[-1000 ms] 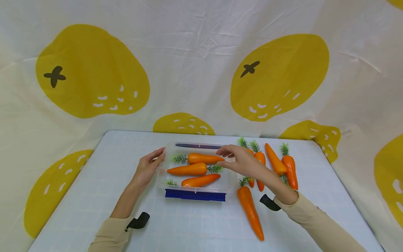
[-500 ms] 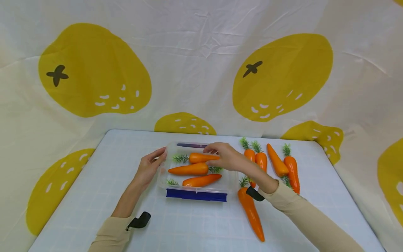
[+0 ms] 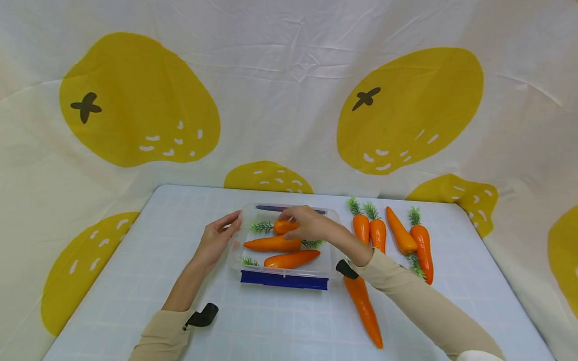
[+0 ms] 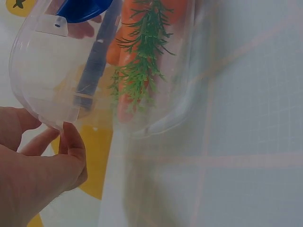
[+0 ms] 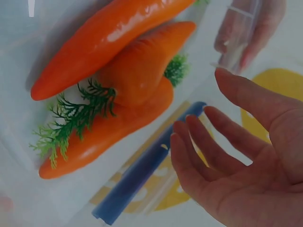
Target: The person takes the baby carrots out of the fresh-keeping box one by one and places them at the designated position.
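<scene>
A clear plastic food container (image 3: 334, 258) with blue latches (image 3: 284, 280) holds 3 orange carrots with green tops: a far one (image 3: 281, 227), a middle one (image 3: 271, 244) and a near one (image 3: 292, 259). At its left end, my left hand (image 3: 215, 243) pinches the rim; in the left wrist view, thumb and fingertips meet on the clear edge. Over the container's far right part is my right hand (image 3: 309, 223), partly covering the far carrot. Its fingers are loosely bent and hold nothing in the right wrist view, with the carrots (image 5: 109, 127) apart from them.
Several more carrots lie right of the container, among them one at the far right (image 3: 422, 250) and one in front (image 3: 365, 313), partly behind my right wrist camera (image 3: 346, 269). The white table (image 3: 180, 205) ends at a cloth with yellow fruit prints (image 3: 140, 100).
My right hand has moved left, from the container's right edge to above the far carrot. My left hand stays at the left rim. The carrots inside look unmoved.
</scene>
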Available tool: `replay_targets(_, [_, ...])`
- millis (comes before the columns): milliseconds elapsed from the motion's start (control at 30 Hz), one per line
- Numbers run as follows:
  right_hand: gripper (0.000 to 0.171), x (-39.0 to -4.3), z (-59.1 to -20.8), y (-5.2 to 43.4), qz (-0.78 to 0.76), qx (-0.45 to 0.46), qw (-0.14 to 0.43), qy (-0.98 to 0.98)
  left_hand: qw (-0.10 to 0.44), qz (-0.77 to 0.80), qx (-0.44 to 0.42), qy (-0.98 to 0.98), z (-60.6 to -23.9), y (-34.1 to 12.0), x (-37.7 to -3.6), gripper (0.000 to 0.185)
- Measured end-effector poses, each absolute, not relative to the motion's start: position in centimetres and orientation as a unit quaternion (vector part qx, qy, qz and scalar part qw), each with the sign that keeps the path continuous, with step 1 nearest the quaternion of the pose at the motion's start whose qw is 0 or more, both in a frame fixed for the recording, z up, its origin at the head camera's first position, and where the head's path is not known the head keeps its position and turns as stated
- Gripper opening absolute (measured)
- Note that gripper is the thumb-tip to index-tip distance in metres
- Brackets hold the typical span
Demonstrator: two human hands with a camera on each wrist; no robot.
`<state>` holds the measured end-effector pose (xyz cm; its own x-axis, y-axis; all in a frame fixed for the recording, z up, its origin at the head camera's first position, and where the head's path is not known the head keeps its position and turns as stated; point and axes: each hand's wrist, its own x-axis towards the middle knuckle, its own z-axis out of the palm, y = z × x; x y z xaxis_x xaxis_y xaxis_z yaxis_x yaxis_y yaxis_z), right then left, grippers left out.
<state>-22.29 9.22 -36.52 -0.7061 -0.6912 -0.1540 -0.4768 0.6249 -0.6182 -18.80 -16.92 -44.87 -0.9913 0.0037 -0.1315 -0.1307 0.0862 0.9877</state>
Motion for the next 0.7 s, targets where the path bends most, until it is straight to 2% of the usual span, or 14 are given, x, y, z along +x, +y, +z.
replay_targets(500, [0.036, -22.8, -37.6, 7.0, -0.201, -0.365, 0.243, 0.876, 0.045, 0.677, -0.034, 0.734, -44.9, -16.9, -18.7, 0.048])
replay_targets(700, [0.032, -22.2, -38.0, 6.1, -0.103, -0.359, 0.255, 0.892, 0.043, 0.682, -0.036, 0.729, -44.9, -16.8, -18.6, 0.046])
